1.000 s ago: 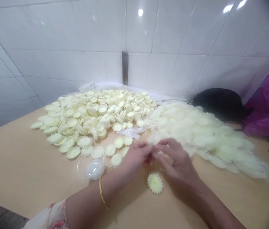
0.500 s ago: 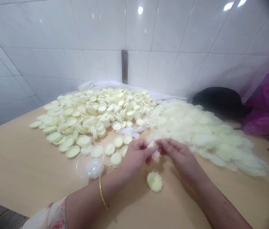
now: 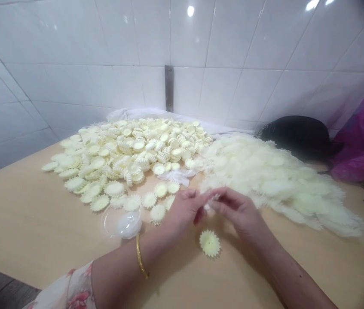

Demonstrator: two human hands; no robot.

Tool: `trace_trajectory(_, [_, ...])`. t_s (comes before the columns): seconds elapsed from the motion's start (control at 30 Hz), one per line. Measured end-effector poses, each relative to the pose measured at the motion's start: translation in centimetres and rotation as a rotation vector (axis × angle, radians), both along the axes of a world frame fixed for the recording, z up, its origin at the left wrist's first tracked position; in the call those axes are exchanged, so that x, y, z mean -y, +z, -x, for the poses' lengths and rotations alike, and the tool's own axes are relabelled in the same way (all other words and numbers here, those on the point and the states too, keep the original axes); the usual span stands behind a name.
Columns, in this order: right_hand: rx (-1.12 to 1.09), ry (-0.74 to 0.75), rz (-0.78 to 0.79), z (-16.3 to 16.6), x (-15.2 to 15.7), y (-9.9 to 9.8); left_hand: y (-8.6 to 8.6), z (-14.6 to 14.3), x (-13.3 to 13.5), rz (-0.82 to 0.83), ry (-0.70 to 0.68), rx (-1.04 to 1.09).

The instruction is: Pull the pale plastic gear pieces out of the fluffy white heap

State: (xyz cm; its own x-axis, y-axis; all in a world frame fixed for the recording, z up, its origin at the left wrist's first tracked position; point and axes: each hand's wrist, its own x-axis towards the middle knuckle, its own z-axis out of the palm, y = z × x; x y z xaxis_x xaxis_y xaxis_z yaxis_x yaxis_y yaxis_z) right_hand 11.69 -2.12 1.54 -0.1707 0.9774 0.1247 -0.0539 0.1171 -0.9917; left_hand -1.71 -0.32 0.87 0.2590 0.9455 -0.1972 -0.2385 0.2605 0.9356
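Note:
Fingertips of my left hand (image 3: 186,210) and my right hand (image 3: 235,208) meet over the table, both closed on a small whitish frilled piece (image 3: 208,205). It looks like one of the sheer frilled pieces, but fingers cover most of it. Just below on the tabletop lies a pale yellow toothed disc (image 3: 210,243) with a small central hole. Several more toothed discs (image 3: 157,213) lie left of my left hand. Behind my right hand spreads a heap of sheer, pale frilled pieces (image 3: 275,180).
A big pile of pale yellow toothed cups (image 3: 130,150) covers the back left of the wooden table (image 3: 40,227). By my left wrist stands a clear plastic container (image 3: 126,223). A white cloth (image 3: 178,176), a black object (image 3: 294,137) and a magenta bag (image 3: 362,141) lie farther back.
My right hand's fingers have curled in over the small frilled piece, which is now more covered. My left hand stays nearly in place. The disc on the table has not moved.

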Motion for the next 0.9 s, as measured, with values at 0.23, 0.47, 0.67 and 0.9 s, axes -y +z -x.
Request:
trace_trajectory(0.23, [0.025,-0.034,-0.005,-0.3,-0.3,-0.6,0.0,0.0,0.0,0.042,-0.100,0.037])
trace_trajectory(0.47, [0.265,-0.181,-0.061,-0.3,0.1,-0.1,-0.1,-0.1,0.3,0.017,-0.075,0.042])
trace_trajectory(0.67, [0.292,-0.221,-0.065,-0.9,-0.8,-0.5,-0.4,-0.2,0.1,-0.015,-0.070,-0.041])
trace_trajectory(0.9, [0.495,-0.435,-0.174,-1.4,-1.3,-0.4,-0.4,-0.2,-0.1,-0.046,-0.043,-0.096])
